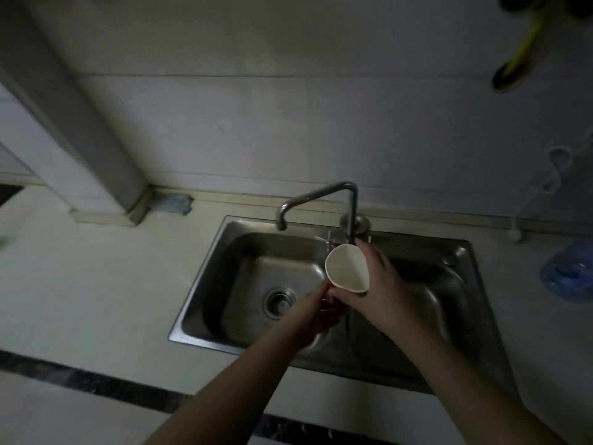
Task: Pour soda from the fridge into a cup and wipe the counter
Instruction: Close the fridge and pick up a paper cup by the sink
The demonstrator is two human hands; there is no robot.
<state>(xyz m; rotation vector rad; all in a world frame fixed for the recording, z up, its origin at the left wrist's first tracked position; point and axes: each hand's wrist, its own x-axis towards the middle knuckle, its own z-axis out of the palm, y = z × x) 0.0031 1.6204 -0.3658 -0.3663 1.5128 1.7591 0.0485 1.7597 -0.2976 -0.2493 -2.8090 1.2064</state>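
Note:
A white paper cup point(346, 268) is held tilted over the steel sink point(205, 303), its mouth turned toward me and to the left. My right hand point(382, 290) grips it from the right side, fingers wrapped round its wall. My left hand point(316, 311) is just below the cup's lower rim, fingertips touching it; the hand is blurred and its grip is unclear. The inside of the cup looks empty. No soda container is in view.
A bent steel faucet point(321, 200) stands behind the sink, its spout over the left basin with the drain point(279, 302). A grey cloth point(175, 203) lies by the wall corner. A blue bag point(568, 274) sits at right. Pale counter point(96, 284) stretches left.

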